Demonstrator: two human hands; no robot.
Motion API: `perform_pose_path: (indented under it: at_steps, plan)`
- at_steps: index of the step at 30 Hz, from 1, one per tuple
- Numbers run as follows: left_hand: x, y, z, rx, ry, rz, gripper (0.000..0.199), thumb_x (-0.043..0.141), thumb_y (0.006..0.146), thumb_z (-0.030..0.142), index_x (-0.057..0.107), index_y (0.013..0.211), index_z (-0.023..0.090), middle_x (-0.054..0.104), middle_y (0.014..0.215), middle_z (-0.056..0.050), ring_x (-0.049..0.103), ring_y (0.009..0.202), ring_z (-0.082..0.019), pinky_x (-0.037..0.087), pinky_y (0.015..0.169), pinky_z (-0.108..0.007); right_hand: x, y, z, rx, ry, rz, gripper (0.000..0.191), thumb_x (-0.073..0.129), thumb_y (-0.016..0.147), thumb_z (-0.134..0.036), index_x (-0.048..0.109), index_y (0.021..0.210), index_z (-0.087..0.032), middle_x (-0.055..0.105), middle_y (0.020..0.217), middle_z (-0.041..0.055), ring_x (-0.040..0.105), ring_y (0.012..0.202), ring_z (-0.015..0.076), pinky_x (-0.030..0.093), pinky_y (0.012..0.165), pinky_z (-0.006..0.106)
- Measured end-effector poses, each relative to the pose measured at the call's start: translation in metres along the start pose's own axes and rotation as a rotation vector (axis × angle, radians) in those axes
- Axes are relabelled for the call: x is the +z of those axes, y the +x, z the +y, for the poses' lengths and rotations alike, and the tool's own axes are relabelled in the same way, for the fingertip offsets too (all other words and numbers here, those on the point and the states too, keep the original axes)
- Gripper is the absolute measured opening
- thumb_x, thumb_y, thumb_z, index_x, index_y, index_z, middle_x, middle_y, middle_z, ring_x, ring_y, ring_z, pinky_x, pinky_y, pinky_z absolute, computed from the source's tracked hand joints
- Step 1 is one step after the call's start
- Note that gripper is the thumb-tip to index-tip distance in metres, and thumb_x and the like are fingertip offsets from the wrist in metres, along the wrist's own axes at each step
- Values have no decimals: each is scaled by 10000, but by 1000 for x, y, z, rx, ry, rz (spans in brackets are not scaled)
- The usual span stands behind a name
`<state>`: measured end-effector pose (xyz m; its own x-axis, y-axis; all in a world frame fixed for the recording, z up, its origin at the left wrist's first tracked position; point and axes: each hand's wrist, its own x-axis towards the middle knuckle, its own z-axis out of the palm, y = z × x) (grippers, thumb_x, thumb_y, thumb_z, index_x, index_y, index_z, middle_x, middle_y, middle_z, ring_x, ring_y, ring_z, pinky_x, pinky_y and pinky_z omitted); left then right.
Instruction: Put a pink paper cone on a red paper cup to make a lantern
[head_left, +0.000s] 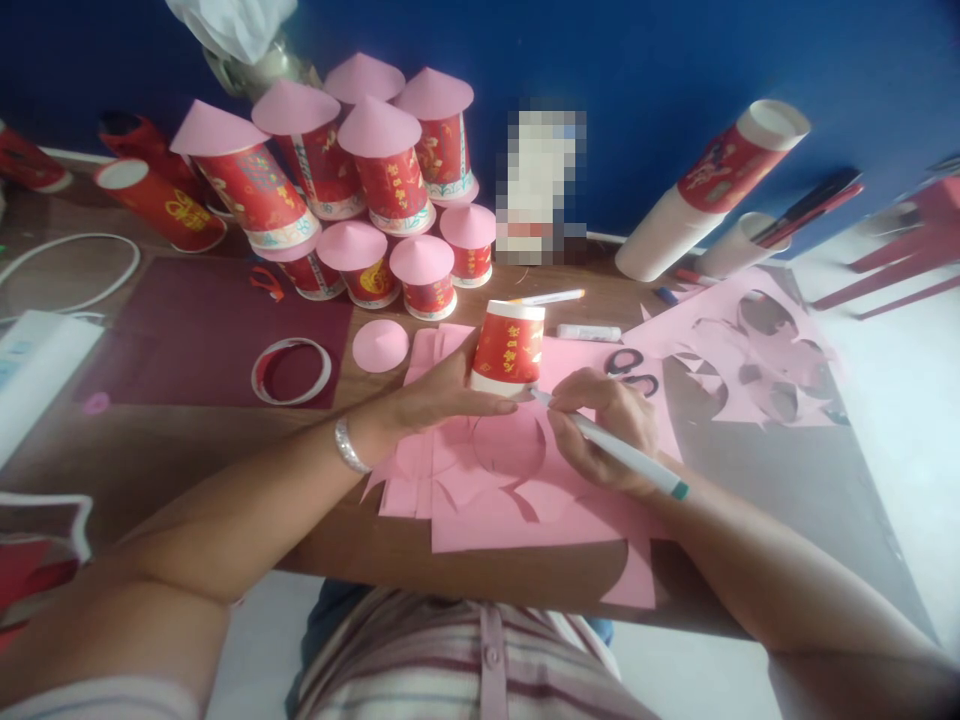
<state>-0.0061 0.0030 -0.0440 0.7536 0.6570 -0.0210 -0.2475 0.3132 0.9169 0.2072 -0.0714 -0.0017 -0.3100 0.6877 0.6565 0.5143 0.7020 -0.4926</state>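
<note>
One red paper cup (pixel 508 345) with gold lettering and white bands is clamped in the left hand (pixel 457 388) above pink sheets (pixel 480 510); the right hand (pixel 611 430) grips a white marker (pixel 626 455), tip at its lower band; a white holder (pixel 742 245) contains pens (pixel 814 205)

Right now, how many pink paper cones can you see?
10: five upper cones and four lower cones in the cup cluster, one partly covered; one loose cone left of the held cup. More may be hidden behind.
</note>
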Motion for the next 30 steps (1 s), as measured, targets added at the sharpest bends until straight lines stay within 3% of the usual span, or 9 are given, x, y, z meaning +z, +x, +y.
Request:
perform_pose_path:
  at_steps: [16, 30]
  plan:
    - [-2, 1, -2, 31, 5, -12, 689, 938, 747, 272, 587, 1340, 272, 728, 1225, -81, 723, 1136, -277, 566, 1013, -469, 2, -1, 4, -88, -64, 23, 188, 605, 907, -96, 536, 1003, -243, 656, 768, -13, 675, 629, 135, 535, 521, 248]
    - [0, 0, 4, -17, 29, -34, 697, 914, 765, 241, 557, 1363, 249, 722, 1239, -87, 709, 1151, -265, 569, 1005, -427, 3, 0, 3, -68, -57, 19, 168, 597, 914, -110, 533, 990, -245, 654, 757, -18, 670, 618, 134, 532, 522, 247]
